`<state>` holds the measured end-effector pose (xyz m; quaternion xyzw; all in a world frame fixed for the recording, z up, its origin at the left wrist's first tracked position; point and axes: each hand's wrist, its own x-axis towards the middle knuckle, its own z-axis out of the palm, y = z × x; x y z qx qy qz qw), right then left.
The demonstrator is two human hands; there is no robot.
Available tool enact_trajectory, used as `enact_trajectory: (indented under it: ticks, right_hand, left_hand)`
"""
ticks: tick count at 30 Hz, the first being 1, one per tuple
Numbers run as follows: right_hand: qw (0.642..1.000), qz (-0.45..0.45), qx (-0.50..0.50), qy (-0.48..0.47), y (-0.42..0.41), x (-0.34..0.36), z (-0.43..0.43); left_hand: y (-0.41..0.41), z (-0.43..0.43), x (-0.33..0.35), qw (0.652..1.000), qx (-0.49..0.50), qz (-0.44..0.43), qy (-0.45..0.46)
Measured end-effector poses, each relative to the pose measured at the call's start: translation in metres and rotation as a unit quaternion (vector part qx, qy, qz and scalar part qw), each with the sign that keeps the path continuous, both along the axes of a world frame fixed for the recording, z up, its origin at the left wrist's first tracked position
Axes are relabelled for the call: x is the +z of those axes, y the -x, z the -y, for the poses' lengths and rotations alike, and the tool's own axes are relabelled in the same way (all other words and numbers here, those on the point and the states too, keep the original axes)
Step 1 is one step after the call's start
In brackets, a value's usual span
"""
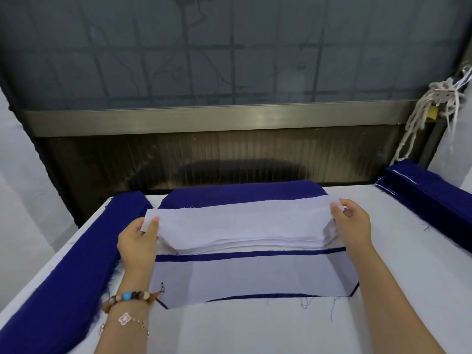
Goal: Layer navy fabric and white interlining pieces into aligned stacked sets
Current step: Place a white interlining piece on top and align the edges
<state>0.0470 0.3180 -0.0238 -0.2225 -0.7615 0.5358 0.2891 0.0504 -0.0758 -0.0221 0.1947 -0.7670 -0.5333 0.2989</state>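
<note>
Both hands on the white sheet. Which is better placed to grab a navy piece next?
Left, probably. The left hand pinches one end of the interlining sheet right beside the left navy stack; bare table separates the right hand from the right navy stack.

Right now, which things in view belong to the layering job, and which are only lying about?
Belong to the job: top interlining sheet, pinched by the left hand and right hand; interlining stack beneath it; layered set nearest the person; left navy stack; far navy stack; right navy stack.
Only lying about: knotted white cord and padlock, hanging at far right.
</note>
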Motion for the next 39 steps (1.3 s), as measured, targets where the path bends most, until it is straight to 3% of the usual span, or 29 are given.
enact_trajectory:
  ticks: [4, 8, 15, 18, 22, 31, 35, 39]
  right_hand:
    - [1.0, -0.006, -0.01, -0.012, -0.003, 0.004, 0.001]
    - [0.999, 0.041, -0.006, -0.03, -0.013, 0.005, -0.002]
    - [0.989, 0.08, 0.033, -0.118, -0.052, 0.006, -0.014]
    - [0.984, 0.08, 0.061, -0.147, -0.067, 0.006, -0.019]
    - [0.987, 0.07, 0.08, -0.122, -0.084, -0.001, -0.017]
    - [0.953, 0.173, 0.081, -0.234, -0.09, -0.007, -0.011]
    - [0.932, 0.207, 0.061, -0.293, -0.09, -0.007, -0.009]
    - [0.94, 0.215, 0.069, -0.256, -0.09, -0.005, -0.009]
  left_hand:
    - [0.0, -0.003, 0.008, 0.999, 0.015, 0.021, -0.048]
    - [-0.003, -0.006, 0.018, 0.984, 0.005, 0.005, -0.178]
    - [-0.018, 0.001, 0.029, 0.955, -0.108, 0.075, -0.266]
    - [-0.026, 0.013, 0.028, 0.96, -0.137, 0.119, -0.214]
    - [-0.043, 0.027, 0.019, 0.968, -0.178, 0.155, -0.08]
    - [-0.063, 0.026, -0.006, 0.94, -0.225, 0.13, 0.221]
    - [-0.063, 0.028, -0.01, 0.946, -0.21, 0.125, 0.214]
    - [-0.062, 0.031, -0.009, 0.949, -0.202, 0.132, 0.205]
